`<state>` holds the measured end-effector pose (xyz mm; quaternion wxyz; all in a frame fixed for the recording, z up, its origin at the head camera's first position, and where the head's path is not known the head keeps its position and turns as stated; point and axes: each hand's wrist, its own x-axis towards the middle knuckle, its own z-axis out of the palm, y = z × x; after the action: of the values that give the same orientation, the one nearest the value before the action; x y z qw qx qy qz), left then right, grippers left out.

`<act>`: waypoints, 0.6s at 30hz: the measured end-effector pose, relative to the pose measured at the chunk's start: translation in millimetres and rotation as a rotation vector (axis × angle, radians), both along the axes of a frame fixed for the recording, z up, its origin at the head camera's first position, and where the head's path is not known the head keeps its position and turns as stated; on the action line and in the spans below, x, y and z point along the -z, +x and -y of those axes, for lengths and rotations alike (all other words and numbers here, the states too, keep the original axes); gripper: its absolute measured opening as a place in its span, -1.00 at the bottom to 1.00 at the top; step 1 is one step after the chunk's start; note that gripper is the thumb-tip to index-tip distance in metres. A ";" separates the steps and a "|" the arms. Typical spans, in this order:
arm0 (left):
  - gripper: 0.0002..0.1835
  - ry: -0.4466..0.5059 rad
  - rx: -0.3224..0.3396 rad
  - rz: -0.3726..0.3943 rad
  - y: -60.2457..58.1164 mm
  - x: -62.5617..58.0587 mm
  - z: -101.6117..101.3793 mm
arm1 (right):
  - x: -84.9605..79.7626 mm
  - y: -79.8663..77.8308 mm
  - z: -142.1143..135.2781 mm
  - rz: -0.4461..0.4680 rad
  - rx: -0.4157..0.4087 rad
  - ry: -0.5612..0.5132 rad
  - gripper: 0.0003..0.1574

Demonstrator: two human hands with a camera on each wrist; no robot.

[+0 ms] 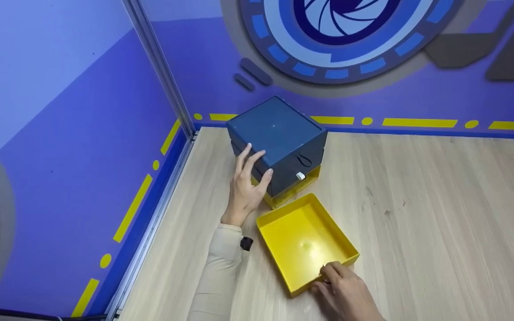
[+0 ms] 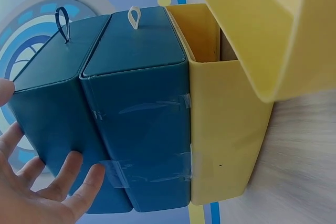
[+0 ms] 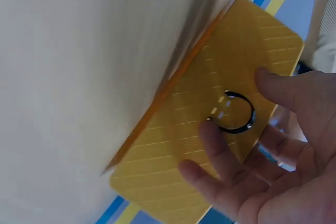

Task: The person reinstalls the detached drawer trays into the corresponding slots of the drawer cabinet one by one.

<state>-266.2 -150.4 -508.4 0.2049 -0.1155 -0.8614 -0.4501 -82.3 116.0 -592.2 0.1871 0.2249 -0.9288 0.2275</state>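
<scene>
A stack of drawer boxes stands near the back wall: two dark blue units (image 1: 279, 129) above a yellow casing (image 1: 296, 189), its front side hollow. My left hand (image 1: 247, 187) rests with spread fingers on the left side and top edge of the upper blue unit; in the left wrist view that hand (image 2: 47, 187) touches the same unit. In front of the stack is a yellow drawer (image 1: 297, 236), pulled out and holding nothing visible. My right hand (image 1: 344, 285) grips its near rim. In the right wrist view, its fingers lie around a black loop (image 3: 239, 113) on the drawer's front.
Small loops hang on the blue fronts, a dark loop (image 1: 304, 160) above and a white loop (image 1: 300, 176) below. Clear tape (image 2: 152, 107) runs across the stack's side. The wooden table (image 1: 435, 214) extends right; a blue wall (image 1: 83, 133) borders its left.
</scene>
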 end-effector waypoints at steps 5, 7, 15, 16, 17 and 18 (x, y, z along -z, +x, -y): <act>-0.46 -0.006 0.003 0.000 0.3 0.3 0.0 | 0.7 -14.5 -22.4 -0.068 -0.074 -0.079 -0.52; -0.47 -0.008 -0.001 -0.012 0.3 0.5 0.3 | 0.9 -20.7 -30.9 -0.062 -0.091 -0.103 -0.52; -0.48 -0.015 -0.008 -0.032 -0.3 0.6 0.8 | 7.7 -43.1 -58.0 -0.081 -0.141 -0.209 -0.49; -0.48 -0.013 -0.008 -0.033 -0.3 0.7 0.7 | 8.3 -45.9 -60.2 -0.087 -0.146 -0.218 -0.49; -0.48 -0.011 -0.009 -0.030 -0.1 0.8 0.7 | 8.8 -48.9 -62.3 -0.097 -0.153 -0.226 -0.49; -0.48 -0.009 -0.010 -0.029 -0.1 1.0 0.7 | 9.1 -52.0 -64.1 -0.104 -0.159 -0.230 -0.49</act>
<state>-266.2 -151.1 -509.4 0.2191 -0.1188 -0.8610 -0.4434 -134.3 180.1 -601.3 0.2409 0.2862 -0.8649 0.3347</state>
